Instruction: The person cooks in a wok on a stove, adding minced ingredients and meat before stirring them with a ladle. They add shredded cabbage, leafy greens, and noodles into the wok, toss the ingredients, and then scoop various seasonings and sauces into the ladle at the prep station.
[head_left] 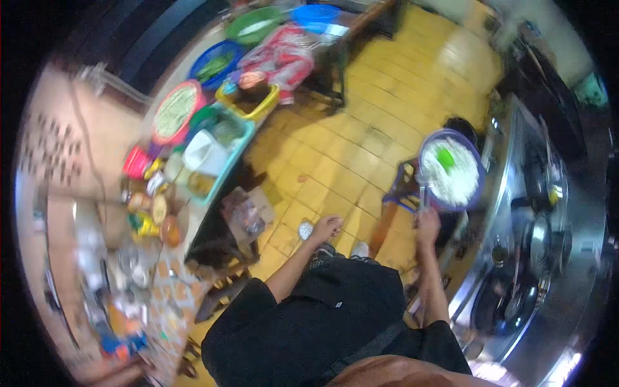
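Observation:
My right hand [427, 226] is closed on a metal utensil [423, 195], whose shiny upright part reaches to the rim of a purple basin [478, 190]. Its kind is blurred. White, loose, grain-like food [451, 184] fills the basin, and a bright green scoop or cup [445, 157] sits in it. Under the basin's left side is a small purple-blue stool or stand [401, 187]. My left hand [327, 228] hangs over the yellow tiled floor with its fingers curled in, and no object shows in it.
At left, a long table carries a turquoise tray [242, 149], a pink basin of pale green food [193, 90], a blue basin [237, 51], a green basin [261, 14] and a yellow basket [265, 111]. A metal cooking counter [496, 213] with dark pans runs along the right.

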The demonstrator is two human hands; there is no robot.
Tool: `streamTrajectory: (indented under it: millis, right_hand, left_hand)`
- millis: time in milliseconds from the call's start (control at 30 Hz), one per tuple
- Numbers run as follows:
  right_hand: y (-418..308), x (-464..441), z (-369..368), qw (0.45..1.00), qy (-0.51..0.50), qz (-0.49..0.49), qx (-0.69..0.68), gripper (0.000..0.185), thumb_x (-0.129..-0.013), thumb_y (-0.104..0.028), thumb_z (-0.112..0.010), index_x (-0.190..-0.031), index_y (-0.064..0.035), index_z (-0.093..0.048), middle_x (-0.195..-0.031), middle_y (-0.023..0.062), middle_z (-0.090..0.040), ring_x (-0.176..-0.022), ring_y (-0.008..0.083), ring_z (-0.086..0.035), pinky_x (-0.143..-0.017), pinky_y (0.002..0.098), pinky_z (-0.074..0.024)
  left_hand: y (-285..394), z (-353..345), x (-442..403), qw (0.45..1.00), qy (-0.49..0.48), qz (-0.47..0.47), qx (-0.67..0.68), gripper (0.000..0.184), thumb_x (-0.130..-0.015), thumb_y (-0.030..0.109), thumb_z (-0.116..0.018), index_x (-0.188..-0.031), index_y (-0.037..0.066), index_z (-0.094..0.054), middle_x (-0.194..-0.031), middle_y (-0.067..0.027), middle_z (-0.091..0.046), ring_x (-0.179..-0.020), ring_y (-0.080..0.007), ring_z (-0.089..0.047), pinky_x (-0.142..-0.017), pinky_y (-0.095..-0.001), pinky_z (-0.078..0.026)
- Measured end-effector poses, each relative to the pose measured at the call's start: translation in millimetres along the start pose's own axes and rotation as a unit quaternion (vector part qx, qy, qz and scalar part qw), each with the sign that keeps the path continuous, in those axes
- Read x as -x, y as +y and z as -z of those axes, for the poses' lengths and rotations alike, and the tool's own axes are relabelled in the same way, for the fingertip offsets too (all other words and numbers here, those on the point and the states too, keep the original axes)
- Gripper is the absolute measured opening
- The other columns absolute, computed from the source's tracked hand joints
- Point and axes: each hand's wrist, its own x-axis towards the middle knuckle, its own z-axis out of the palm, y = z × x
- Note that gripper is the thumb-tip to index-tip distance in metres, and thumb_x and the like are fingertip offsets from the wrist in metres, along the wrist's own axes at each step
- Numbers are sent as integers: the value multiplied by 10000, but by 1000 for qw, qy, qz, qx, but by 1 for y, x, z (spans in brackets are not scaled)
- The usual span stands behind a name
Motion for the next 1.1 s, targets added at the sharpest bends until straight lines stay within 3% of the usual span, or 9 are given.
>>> streamTrajectory:
  millis: [133, 167, 367, 433, 600, 800, 933, 1033, 1100]
  right_hand:
    - [-21, 50, -228, 921, -380, -86, -12, 224, -954, -179, -479, -1011, 14, -577, -762, 45, -567, -650, 88, -528, -580, 270, -452]
    - [-25, 65, -271, 894, -448, -5, 10, 216, -957, -164, -477, -1021, 19, -573, -739, 39, -559, -626, 96, -522, -571, 263, -446]
    - [-77, 116, -411, 736, -665, 73, 107, 265, -959, -196, -499, -1118, 10, -547, -815, 89, -642, -651, 126, -585, -581, 272, -472]
    - [-75, 106, -436, 716, -675, 66, 166, 336, -933, -229, -548, -1177, 1, -533, -856, 124, -661, -675, 161, -628, -603, 301, -497]
    - [-91, 58, -478, 740, -642, 84, 181, 314, -919, -219, -560, -1147, -2, -558, -869, 134, -664, -669, 169, -631, -609, 312, -505]
    - [-108, -34, -502, 803, -537, 151, 211, 297, -913, -210, -568, -1111, 10, -587, -872, 126, -671, -711, 164, -648, -608, 311, -502]
    - [-80, -116, -505, 823, -544, 98, 131, 333, -931, -242, -553, -1153, 6, -553, -909, 78, -640, -680, 116, -579, -587, 262, -478]
    - [-106, -157, -495, 820, -546, 1, 171, 363, -935, -292, -551, -1171, -16, -548, -917, 72, -636, -689, 128, -590, -580, 259, -483]
    - [-105, -192, -486, 816, -546, -9, 188, 348, -932, -284, -557, -1172, -33, -548, -913, 67, -636, -683, 131, -596, -576, 259, -487]
  left_hand:
    - [31, 39, 16, 968, 133, -97, 190, 335, -951, 311, -530, -1094, 9, -549, -878, -60, -613, -713, -127, -594, -618, -259, -491]
    - [37, 56, 28, 930, 192, -114, 291, 297, -959, 296, -515, -1049, 15, -548, -847, -51, -602, -745, -133, -598, -649, -257, -488]
    - [49, 221, 104, 767, 468, -235, 371, 270, -972, 304, -481, -935, 43, -536, -611, -46, -570, -536, -176, -565, -546, -299, -461]
    - [60, 292, 141, 782, 492, -236, 301, 214, -965, 234, -487, -963, 30, -552, -703, -54, -573, -598, -161, -563, -563, -292, -466]
    - [20, 476, 175, 678, 446, -303, 499, 174, -910, 197, -535, -1025, 73, -577, -780, -28, -560, -687, -188, -555, -648, -346, -496]
    - [18, 527, 192, 600, 563, -283, 494, 136, -903, 206, -533, -977, 94, -560, -766, -36, -533, -727, -181, -542, -653, -338, -479]
    - [37, 543, 200, 723, 450, -241, 465, 269, -851, 214, -568, -1092, 95, -553, -706, -32, -480, -656, -173, -503, -669, -372, -470]
    - [59, 582, 172, 723, 523, -159, 422, 215, -835, 232, -588, -997, 92, -573, -666, -24, -477, -577, -176, -465, -657, -424, -489]
    - [40, 612, 154, 590, 518, -160, 598, 253, -894, 269, -492, -982, 41, -559, -767, -65, -592, -643, -187, -533, -717, -393, -482]
